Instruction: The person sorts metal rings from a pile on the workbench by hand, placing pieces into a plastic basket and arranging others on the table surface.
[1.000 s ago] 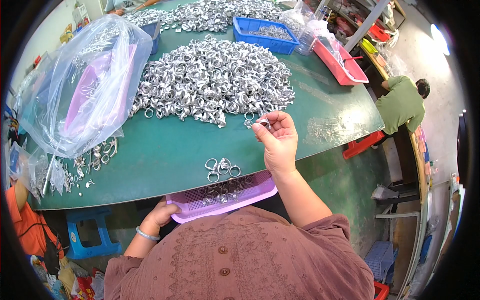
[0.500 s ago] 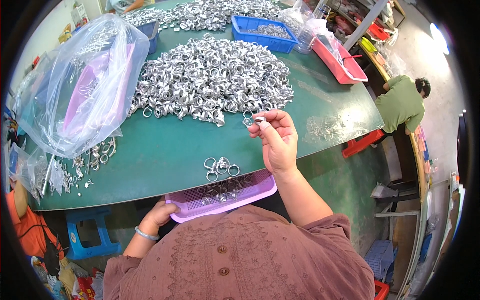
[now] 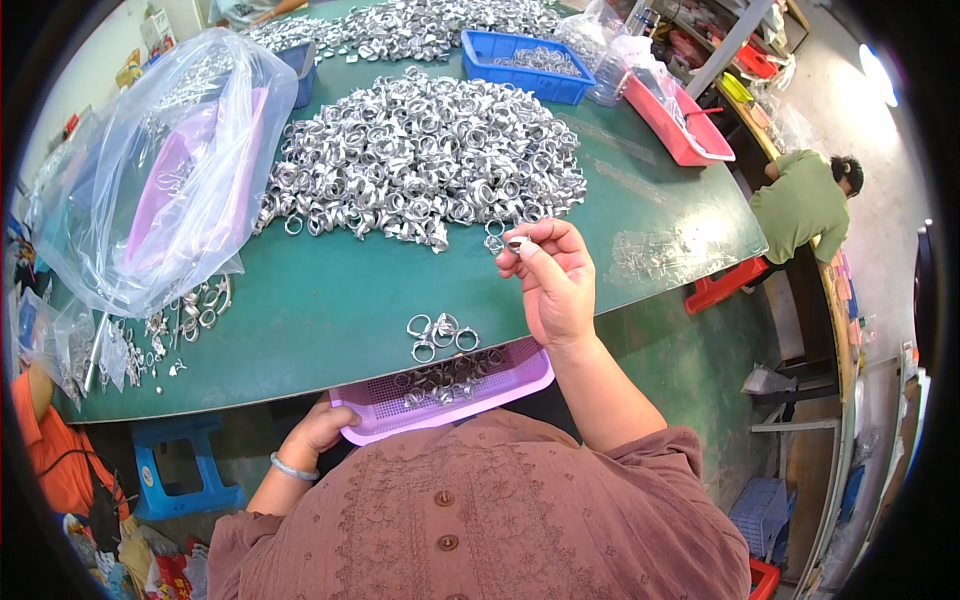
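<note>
Between the thumb and fingers of my right hand (image 3: 556,285) is a silver ring (image 3: 517,243), raised over the green table (image 3: 300,330). Just beyond it lies a large heap of silver rings (image 3: 420,160). My left hand (image 3: 325,422) grips the left end of a purple plastic basket (image 3: 520,378), held at the table's near edge against my body. Several dark and silver rings (image 3: 450,378) lie inside that basket. On the table right above it sits a small group of loose rings (image 3: 440,330).
A clear plastic bag (image 3: 215,150) covers a pink tray at left, beside scattered metal pieces (image 3: 165,335). Farther back stand a blue tray (image 3: 530,85) and a red tray (image 3: 690,135). A person in green (image 3: 800,205) sits at right; a blue stool (image 3: 180,470) stands lower left.
The ring in my right hand has tilted slightly between the fingers. My left hand, the basket and the rings on the table stay where they were.
</note>
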`<control>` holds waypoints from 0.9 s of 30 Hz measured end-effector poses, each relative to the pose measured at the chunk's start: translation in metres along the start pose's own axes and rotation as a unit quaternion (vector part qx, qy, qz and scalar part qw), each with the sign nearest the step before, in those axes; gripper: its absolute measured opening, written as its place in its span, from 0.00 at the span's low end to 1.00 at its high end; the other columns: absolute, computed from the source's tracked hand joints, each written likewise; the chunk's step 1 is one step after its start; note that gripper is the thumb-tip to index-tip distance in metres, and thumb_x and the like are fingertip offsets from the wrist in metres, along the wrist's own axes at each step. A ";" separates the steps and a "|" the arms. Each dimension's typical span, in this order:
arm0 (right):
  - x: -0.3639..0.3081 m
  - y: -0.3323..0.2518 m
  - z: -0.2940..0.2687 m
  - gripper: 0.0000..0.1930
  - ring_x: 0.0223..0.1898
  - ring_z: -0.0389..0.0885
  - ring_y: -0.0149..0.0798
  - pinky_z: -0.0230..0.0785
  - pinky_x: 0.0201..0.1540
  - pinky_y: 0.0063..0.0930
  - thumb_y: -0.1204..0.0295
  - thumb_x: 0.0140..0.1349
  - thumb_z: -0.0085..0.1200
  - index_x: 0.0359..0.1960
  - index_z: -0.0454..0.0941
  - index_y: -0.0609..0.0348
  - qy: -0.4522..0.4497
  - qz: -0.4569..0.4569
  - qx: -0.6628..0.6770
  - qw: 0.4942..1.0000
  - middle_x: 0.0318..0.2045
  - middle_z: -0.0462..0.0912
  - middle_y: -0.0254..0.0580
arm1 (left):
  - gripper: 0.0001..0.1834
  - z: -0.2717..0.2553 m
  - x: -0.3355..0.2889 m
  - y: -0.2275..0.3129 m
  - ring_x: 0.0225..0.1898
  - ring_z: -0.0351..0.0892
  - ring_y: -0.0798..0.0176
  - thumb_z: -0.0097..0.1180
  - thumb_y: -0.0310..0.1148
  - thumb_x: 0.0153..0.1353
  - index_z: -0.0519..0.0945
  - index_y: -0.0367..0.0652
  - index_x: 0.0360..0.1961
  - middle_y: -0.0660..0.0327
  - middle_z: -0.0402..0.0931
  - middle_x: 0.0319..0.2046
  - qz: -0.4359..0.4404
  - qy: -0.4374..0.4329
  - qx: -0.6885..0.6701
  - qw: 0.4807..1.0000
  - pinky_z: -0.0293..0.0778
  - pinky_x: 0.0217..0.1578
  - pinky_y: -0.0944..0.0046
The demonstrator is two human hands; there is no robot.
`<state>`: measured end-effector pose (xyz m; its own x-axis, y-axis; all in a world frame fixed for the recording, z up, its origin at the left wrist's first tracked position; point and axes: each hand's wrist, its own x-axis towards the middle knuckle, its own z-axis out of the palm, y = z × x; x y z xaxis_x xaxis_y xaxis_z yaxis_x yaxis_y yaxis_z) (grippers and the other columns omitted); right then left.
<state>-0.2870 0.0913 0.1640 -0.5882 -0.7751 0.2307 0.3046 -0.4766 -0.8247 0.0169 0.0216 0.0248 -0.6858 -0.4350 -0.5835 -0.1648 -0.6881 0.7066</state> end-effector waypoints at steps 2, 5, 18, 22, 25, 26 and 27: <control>0.000 0.000 0.000 0.06 0.30 0.78 0.33 0.72 0.33 0.25 0.83 0.58 0.48 0.37 0.68 0.62 0.000 0.004 0.006 1.000 0.35 0.78 0.45 | 0.30 0.001 -0.001 0.001 0.45 0.73 0.58 0.48 0.21 0.41 0.70 0.32 0.51 0.56 0.74 0.44 -0.004 0.004 0.004 1.000 0.69 0.48 0.63; 0.000 -0.001 0.000 0.07 0.30 0.77 0.33 0.71 0.33 0.25 0.82 0.58 0.48 0.37 0.68 0.62 -0.001 0.013 0.013 1.000 0.34 0.78 0.44 | 0.30 0.003 -0.002 0.003 0.45 0.73 0.58 0.48 0.21 0.40 0.69 0.33 0.52 0.56 0.74 0.44 -0.009 0.007 0.008 1.000 0.69 0.48 0.63; -0.001 -0.001 -0.002 0.06 0.30 0.77 0.34 0.70 0.33 0.26 0.81 0.58 0.48 0.37 0.68 0.61 -0.009 0.034 0.029 0.999 0.33 0.78 0.44 | 0.29 0.000 0.001 -0.001 0.45 0.73 0.58 0.48 0.22 0.41 0.70 0.32 0.51 0.55 0.74 0.44 0.006 0.005 0.003 1.000 0.69 0.48 0.63; -0.001 -0.001 -0.005 0.05 0.29 0.77 0.34 0.69 0.33 0.27 0.79 0.60 0.46 0.37 0.68 0.60 -0.022 0.062 0.059 0.996 0.33 0.78 0.45 | 0.29 0.001 0.000 -0.001 0.45 0.74 0.58 0.48 0.22 0.41 0.70 0.32 0.51 0.55 0.74 0.44 0.011 0.000 -0.001 1.000 0.69 0.48 0.62; -0.001 0.001 -0.007 0.04 0.29 0.76 0.35 0.69 0.32 0.27 0.76 0.62 0.46 0.38 0.69 0.60 -0.044 0.071 0.083 0.993 0.34 0.78 0.46 | 0.29 0.000 0.001 -0.001 0.45 0.74 0.58 0.48 0.22 0.41 0.70 0.32 0.51 0.55 0.74 0.44 0.004 0.004 0.008 1.000 0.69 0.48 0.62; -0.001 0.001 -0.008 0.04 0.29 0.76 0.35 0.69 0.32 0.27 0.76 0.62 0.46 0.38 0.69 0.60 -0.044 0.071 0.083 0.993 0.34 0.78 0.46 | 0.29 0.000 0.001 -0.001 0.45 0.74 0.57 0.48 0.22 0.41 0.70 0.32 0.51 0.55 0.74 0.44 0.005 0.005 0.010 1.000 0.69 0.48 0.62; -0.001 0.000 -0.008 0.04 0.29 0.76 0.35 0.70 0.32 0.27 0.75 0.63 0.46 0.38 0.70 0.59 -0.067 0.091 0.122 0.986 0.34 0.78 0.46 | 0.29 -0.001 0.001 -0.002 0.45 0.74 0.57 0.48 0.22 0.41 0.70 0.32 0.51 0.55 0.74 0.44 0.006 0.007 0.012 1.000 0.69 0.48 0.62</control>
<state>-0.2927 0.0954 0.1591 -0.4083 -0.8969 0.1698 0.5762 -0.3975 -0.7141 0.0171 0.0221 0.0227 -0.6781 -0.4504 -0.5808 -0.1743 -0.6692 0.7224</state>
